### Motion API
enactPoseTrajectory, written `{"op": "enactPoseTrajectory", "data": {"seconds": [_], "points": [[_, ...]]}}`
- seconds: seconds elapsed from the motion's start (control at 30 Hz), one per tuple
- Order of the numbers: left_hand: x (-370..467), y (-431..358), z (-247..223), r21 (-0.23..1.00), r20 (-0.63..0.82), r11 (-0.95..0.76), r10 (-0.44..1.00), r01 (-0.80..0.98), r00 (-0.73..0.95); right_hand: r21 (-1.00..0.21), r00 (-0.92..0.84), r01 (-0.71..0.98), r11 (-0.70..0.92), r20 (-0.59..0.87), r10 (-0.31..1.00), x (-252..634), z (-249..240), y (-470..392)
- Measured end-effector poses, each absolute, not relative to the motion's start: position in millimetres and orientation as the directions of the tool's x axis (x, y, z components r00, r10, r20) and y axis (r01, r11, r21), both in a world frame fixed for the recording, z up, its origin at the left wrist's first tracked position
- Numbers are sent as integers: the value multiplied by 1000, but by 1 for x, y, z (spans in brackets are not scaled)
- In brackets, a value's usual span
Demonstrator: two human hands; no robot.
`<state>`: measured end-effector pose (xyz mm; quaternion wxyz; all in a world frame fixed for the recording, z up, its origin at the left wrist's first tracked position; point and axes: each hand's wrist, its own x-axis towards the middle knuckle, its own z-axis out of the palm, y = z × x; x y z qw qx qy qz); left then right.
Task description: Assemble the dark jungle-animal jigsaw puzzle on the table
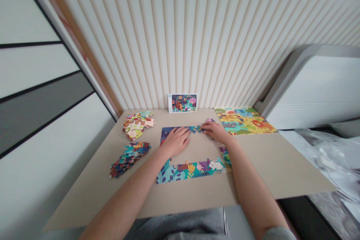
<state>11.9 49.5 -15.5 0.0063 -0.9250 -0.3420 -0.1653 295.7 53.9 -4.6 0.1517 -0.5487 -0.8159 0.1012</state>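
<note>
A partly joined puzzle frame lies on the beige table, with bare tabletop inside it. My left hand rests palm down on its dark upper left part, fingers apart. At the top edge, my right hand has its fingertips on a small blue puzzle piece, beside the joined top row. Part of the frame's right side is hidden under my right hand and forearm. Along the bottom strip, a white rabbit and leaves show.
Two piles of loose pieces, one light-coloured and one dark blue, lie on the left. A picture card stands at the back. A yellow animal puzzle lies at the back right. Clear plastic wrap is beyond the table's right edge.
</note>
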Motion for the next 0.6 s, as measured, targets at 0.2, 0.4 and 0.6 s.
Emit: {"op": "enactPoseTrajectory", "data": {"seconds": [0.2, 0.4, 0.6], "points": [[12, 50, -18, 106, 318, -766, 630, 634, 708, -291, -381, 869, 400, 124, 916, 293, -8, 55], [13, 51, -19, 108, 322, -768, 627, 631, 709, -248, -411, 867, 431, 133, 902, 283, -2, 48], [13, 50, -18, 97, 327, -769, 624, 632, 710, -225, -350, 902, 369, 119, 929, 274, 5, 43]]}}
